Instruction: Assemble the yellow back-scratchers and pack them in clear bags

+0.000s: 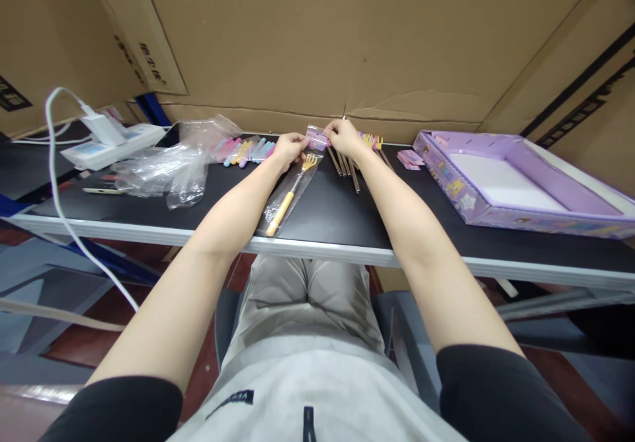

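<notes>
A yellow-handled back scratcher [286, 205] with a claw-shaped head lies inside a clear plastic bag [303, 187] in front of me. At the bag's top sits a small purple printed card [316, 139]. My left hand [292, 149] pinches the left side of the bag's top by the card. On the opposite side, my right hand [343, 136] pinches the card's right edge, fingers closed. Several metal back scratcher rods [347, 167] lie beneath and beside my right hand, with yellow and pink claw heads [372, 141] behind the wrist.
Crumpled clear bags [173, 161] and a row of pastel handles [243, 151] lie to the left, near a white power strip [116, 144] with a cable. Pink cards [410, 159] and an open purple box [546, 220] are at right. Cardboard [307, 45] walls the back.
</notes>
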